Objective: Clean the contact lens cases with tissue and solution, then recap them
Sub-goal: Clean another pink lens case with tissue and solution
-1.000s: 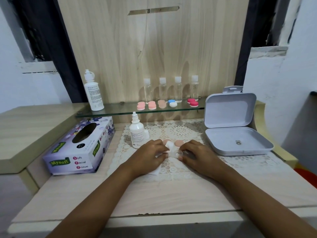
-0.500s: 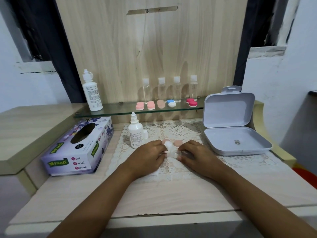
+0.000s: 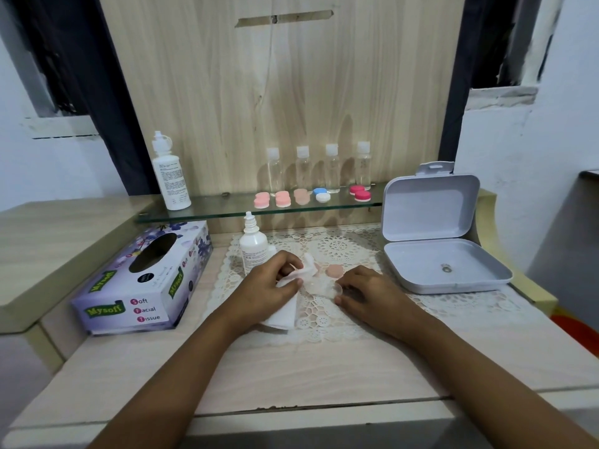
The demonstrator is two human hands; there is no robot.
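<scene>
The clear lens case (image 3: 321, 288) lies low on the lace mat (image 3: 340, 247), in the gap between the two hands, and its caps are off. It is transparent and hard to make out against the lace. The right hand (image 3: 369, 294) seems to pinch its right end between curled fingertips and thumb, knuckles up, wrist resting on the mat. The left hand (image 3: 265, 288) grips a white tissue (image 3: 283, 314). Its fingers are curled round the bunched upper part, which points toward the case's left end, while the loose tail hangs out below the palm onto the mat.

A peach cap (image 3: 334, 271) sits on the mat just behind the case. A small solution bottle (image 3: 253, 251) stands upright just behind the left hand. Left of the mat is a purple tissue box (image 3: 146, 286), and at the right an open white box (image 3: 444, 267) with its lid raised. On the glass shelf (image 3: 210, 210) behind, a row of closed cases (image 3: 283, 199) lies in front of four small clear bottles (image 3: 332, 168), with a taller white bottle (image 3: 170, 173) at the left end.
</scene>
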